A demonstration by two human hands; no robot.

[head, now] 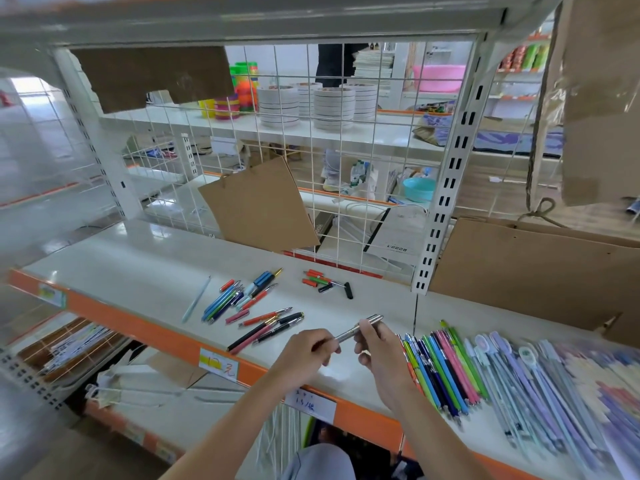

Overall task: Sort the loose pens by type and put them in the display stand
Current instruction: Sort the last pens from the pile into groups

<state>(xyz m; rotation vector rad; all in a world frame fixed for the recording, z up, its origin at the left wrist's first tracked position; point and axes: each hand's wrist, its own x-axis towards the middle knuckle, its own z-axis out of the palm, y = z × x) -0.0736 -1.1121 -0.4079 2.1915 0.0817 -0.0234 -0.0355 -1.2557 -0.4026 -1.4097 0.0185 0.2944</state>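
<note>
Both hands hold silver metal pens just above the white shelf. My left hand grips their lower end, and my right hand pinches them near the middle. Loose pens lie in groups on the shelf: a blue and mixed bunch, red, pink and black pens, and small red, green and black caps or short pens. One pale blue pen lies alone on the left. A sorted row of coloured pens lies to the right of my hands.
Pale purple and grey character pens cover the shelf's right end. Brown cardboard leans at the back right, and another piece leans on the wire grid. The orange shelf edge carries price labels.
</note>
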